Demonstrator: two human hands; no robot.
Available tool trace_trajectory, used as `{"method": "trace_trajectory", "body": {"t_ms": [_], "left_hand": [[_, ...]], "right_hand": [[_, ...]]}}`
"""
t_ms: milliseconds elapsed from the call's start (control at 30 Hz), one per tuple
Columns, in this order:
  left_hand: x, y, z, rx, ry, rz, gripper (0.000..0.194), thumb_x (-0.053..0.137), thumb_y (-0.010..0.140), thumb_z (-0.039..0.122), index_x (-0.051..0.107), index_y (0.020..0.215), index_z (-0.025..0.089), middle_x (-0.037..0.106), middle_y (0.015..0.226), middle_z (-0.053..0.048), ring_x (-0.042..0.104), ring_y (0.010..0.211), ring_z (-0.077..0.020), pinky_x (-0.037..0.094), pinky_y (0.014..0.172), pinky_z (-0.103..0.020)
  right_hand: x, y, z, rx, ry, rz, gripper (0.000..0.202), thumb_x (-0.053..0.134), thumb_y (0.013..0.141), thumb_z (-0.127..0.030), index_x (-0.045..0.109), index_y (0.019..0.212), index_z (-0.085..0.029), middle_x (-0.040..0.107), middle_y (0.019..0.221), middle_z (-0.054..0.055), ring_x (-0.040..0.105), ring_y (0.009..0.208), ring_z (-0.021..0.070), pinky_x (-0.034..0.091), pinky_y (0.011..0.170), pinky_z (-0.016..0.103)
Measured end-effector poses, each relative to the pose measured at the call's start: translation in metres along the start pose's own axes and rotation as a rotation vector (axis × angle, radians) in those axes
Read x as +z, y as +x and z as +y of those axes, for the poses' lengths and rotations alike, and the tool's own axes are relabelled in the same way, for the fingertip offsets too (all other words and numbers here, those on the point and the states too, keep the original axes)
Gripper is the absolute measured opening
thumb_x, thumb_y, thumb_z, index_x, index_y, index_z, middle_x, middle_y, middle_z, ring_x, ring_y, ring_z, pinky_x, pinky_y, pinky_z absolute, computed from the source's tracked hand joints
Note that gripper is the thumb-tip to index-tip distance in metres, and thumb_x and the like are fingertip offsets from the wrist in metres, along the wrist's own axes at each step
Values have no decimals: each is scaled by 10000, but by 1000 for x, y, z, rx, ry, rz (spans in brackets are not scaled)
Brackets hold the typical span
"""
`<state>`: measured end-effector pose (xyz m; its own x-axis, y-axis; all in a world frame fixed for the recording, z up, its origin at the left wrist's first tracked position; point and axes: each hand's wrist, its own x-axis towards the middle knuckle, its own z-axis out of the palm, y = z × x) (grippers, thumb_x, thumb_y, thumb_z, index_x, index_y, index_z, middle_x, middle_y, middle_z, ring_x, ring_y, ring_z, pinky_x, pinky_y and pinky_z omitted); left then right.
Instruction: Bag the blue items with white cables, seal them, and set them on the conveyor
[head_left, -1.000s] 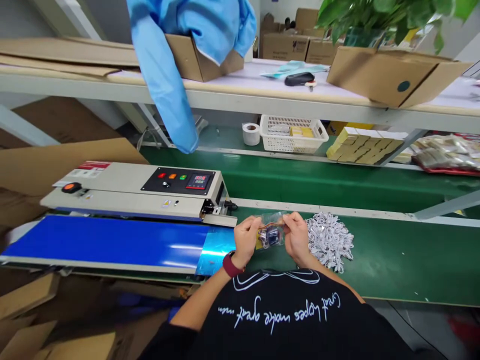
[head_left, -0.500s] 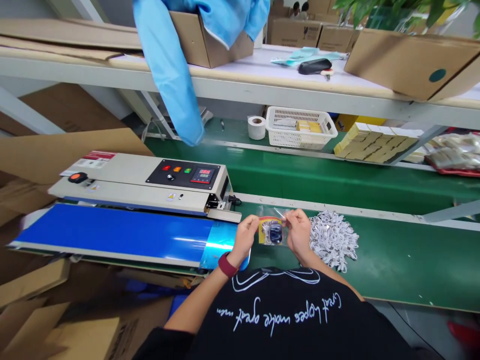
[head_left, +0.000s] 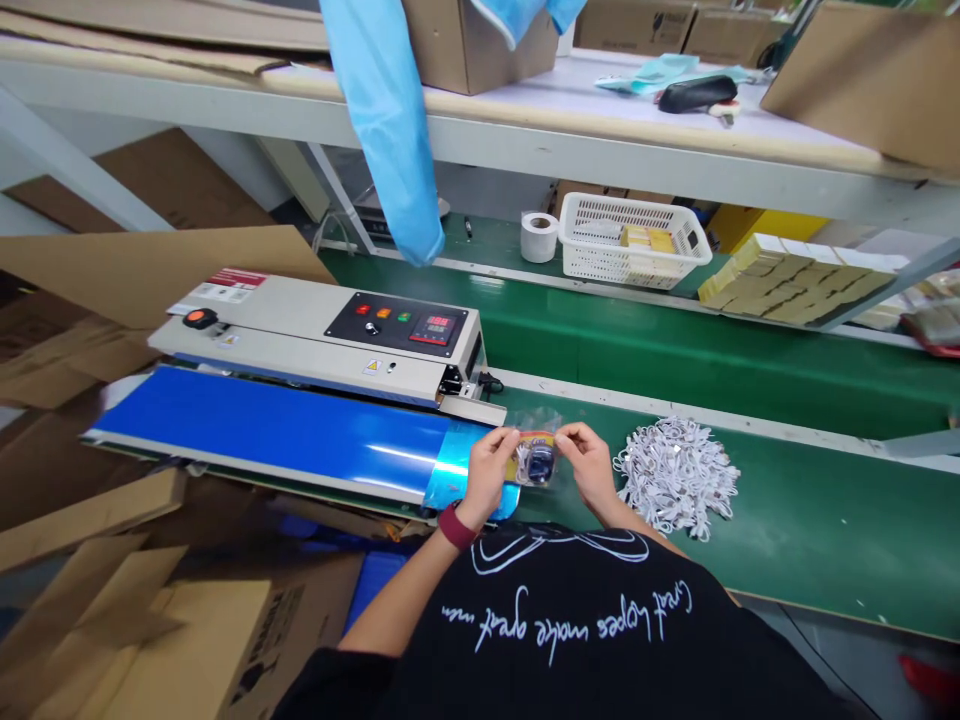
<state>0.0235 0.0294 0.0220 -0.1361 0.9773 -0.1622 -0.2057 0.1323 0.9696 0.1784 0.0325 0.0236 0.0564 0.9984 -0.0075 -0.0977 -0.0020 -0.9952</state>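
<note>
Between my hands is a clear plastic bag (head_left: 538, 464) holding a yellow card, a white cable and a dark rounded item. My left hand (head_left: 489, 468), with a red band at the wrist, pinches the bag's left side. My right hand (head_left: 587, 462) grips its upper right side. The bag's clear upper part stands above my fingertips. Just left of my left hand is the front end of the blue conveyor belt (head_left: 300, 430) of a band sealing machine (head_left: 315, 335). A heap of white cables (head_left: 677, 478) lies right of my right hand.
On the shelf behind stand a roll of white labels (head_left: 539, 238), a white basket (head_left: 634, 245) and stacked yellow-edged cards (head_left: 799, 280). A blue sleeve (head_left: 394, 140) hangs from the upper shelf, near a black tape cutter (head_left: 696, 94). Cardboard boxes (head_left: 202, 640) lie at lower left.
The camera view has shifted, so the bench and machine appear further right. Both hands, still holding the bag, have come closer to the machine's front end.
</note>
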Motion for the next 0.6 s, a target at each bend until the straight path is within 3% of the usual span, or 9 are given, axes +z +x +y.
{"method": "trace_trajectory", "body": {"t_ms": [167, 333, 433, 500, 600], "left_hand": [[-33, -5, 0, -64, 64, 43, 269, 613, 770, 404, 682, 791, 145, 657, 762, -30, 567, 682, -149, 437, 637, -242], [-69, 0, 2, 54, 376, 174, 268, 576, 746, 322, 592, 542, 147, 505, 523, 21, 450, 542, -108, 328, 521, -216], [-84, 15, 3, -89, 247, 223, 259, 610, 661, 290, 516, 463, 152, 439, 452, 40, 390, 461, -85, 280, 466, -211], [-93, 28, 3, -226, 95, 208, 213, 652, 595, 294, 545, 486, 146, 492, 458, 33, 418, 437, -87, 300, 454, -210], [-103, 47, 2, -294, 25, 199, 218, 705, 518, 314, 579, 506, 136, 549, 467, 6, 468, 424, -104, 338, 448, -221]], "right_hand": [[14, -3, 17, 68, -81, -128, 246, 599, 789, -411, 574, 678, -193, 551, 603, -23, 505, 570, 128, 405, 549, 252], [44, -5, 36, 60, -129, -52, 285, 589, 778, -386, 547, 579, -187, 518, 530, -28, 474, 523, 113, 386, 524, 243], [66, 0, 43, 184, -70, -9, 274, 603, 732, -374, 534, 543, -189, 529, 491, -28, 452, 450, 102, 359, 454, 232], [80, 5, 44, 261, -13, 0, 270, 620, 695, -369, 529, 517, -187, 538, 469, -23, 437, 403, 91, 330, 412, 223], [94, 13, 43, 341, 74, 21, 266, 638, 652, -367, 526, 496, -183, 529, 433, -21, 421, 360, 78, 278, 366, 207]]}}
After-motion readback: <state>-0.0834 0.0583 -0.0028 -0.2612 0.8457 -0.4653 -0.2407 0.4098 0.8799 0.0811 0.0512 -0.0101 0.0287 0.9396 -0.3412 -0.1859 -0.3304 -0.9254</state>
